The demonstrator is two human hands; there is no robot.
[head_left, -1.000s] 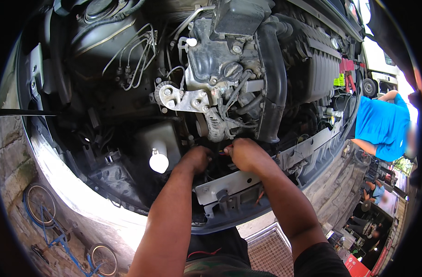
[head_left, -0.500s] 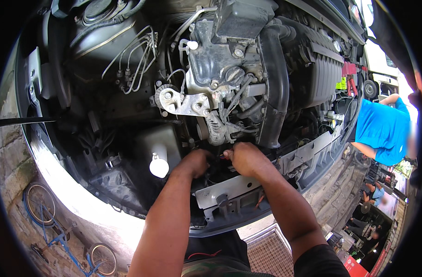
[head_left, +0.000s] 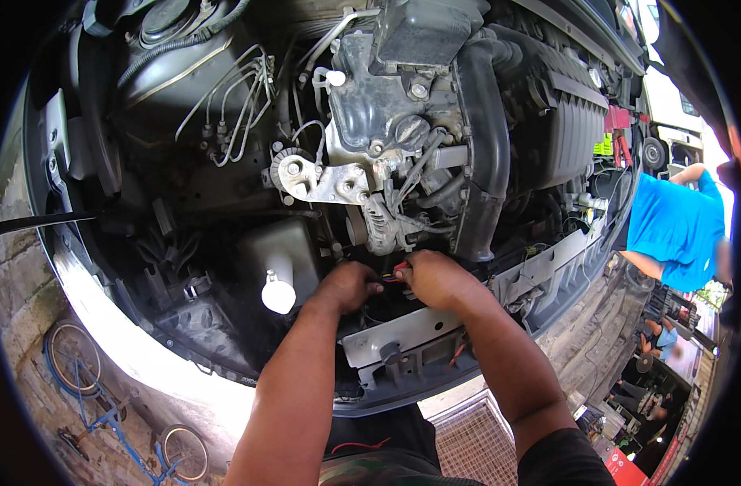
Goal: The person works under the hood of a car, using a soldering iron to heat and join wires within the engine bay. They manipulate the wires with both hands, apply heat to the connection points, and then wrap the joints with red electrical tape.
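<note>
Both hands reach into the front of a car's engine bay, below the alternator. My left hand is closed, thumb against the fingers, at the end of some thin coloured wires. Close on its right, my right hand pinches a small red piece between thumb and fingers; its kind is too small to tell. The wires run between the two hands, with red and yellow showing. A metal crossbar lies just in front of the hands.
A white-capped reservoir stands left of my left hand. A black air duct rises behind my right hand. The engine fills the far middle. A person in a blue shirt is at the right. A bicycle lies at lower left.
My left hand has turned and moved slightly right, so its thumb now shows beside the wires. My right hand stays nearly in place, with more of the red piece visible.
</note>
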